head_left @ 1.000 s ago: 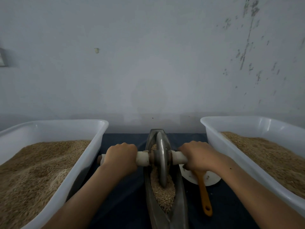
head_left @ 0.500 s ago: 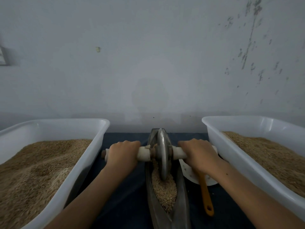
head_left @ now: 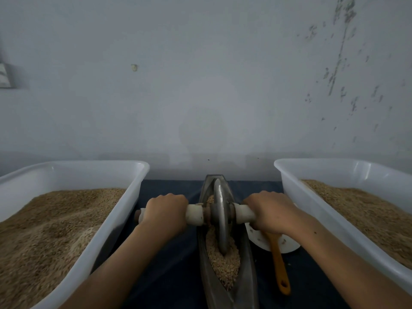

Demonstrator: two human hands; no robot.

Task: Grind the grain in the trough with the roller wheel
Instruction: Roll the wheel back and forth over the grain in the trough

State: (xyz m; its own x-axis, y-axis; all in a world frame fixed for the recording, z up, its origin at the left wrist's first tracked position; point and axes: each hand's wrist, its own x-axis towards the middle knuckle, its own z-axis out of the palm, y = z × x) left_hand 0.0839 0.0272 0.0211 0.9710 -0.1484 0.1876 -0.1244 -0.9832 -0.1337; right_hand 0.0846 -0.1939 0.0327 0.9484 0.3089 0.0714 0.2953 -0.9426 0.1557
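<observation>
The roller wheel (head_left: 220, 216), a metal disc standing upright on edge, sits in the narrow metal trough (head_left: 246, 270) at the middle of the dark desk (head_left: 176, 264), its lower rim sunk into the grain (head_left: 224, 264) heaped in the trough's near half. A pale handle bar (head_left: 195, 214) runs through the wheel's hub to both sides. The left hand (head_left: 165, 214) has its grip closed round the bar left of the wheel; the right hand (head_left: 270, 211) grips the bar on the right. A white tub (head_left: 124, 210) of grain stands at the left of the trough, another white tub (head_left: 296, 197) at the right. Just right of the trough lies a white dish (head_left: 287, 244) with an orange-handled tool (head_left: 279, 267) resting in it.
</observation>
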